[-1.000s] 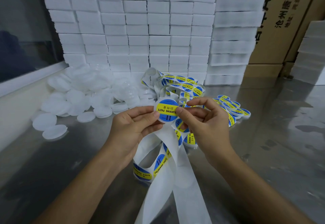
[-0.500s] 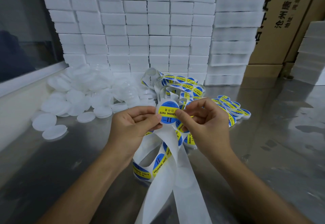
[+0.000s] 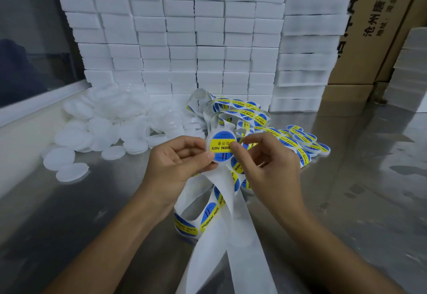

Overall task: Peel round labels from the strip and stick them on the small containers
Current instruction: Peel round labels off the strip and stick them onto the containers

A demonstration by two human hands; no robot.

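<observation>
A shiny metal table [image 3: 358, 201] fills the lower view, with bare reflective room to the right of the hands and in the near left corner. Its far edge is closed off by a wall of stacked white foam blocks [image 3: 184, 39], with a taller stack of the same blocks [image 3: 309, 39] on the right and another stack [image 3: 411, 67] at the right edge. Behind them stand brown cardboard cartons [image 3: 381, 16] printed with dark Chinese characters, partly cut off. On the left a pale ledge [image 3: 34, 106] under a dark window panel bounds the table.

A heap of small white round containers [image 3: 111, 120] lies on the table at the left, against the foam wall, with a few loose ones nearer the left edge. Right of centre, a cluster of labelled containers [image 3: 305, 141] lies just beyond the right hand. A long white backing strip [image 3: 240, 243] loops over the table between the forearms and runs off the bottom edge; its far part coils near the foam wall, carrying round blue and yellow labels that read "SOLDERING PASTE".

Above the table, between both hands, is one round label [image 3: 223, 147] on a white disc, blue with a yellow band reading "SOLDERING PASTE", Chinese characters and "II". The left hand [image 3: 178, 166] grips its left edge between thumb and curled fingers. The right hand [image 3: 270, 166] pinches its right edge with thumb and forefinger, other fingers curled.
</observation>
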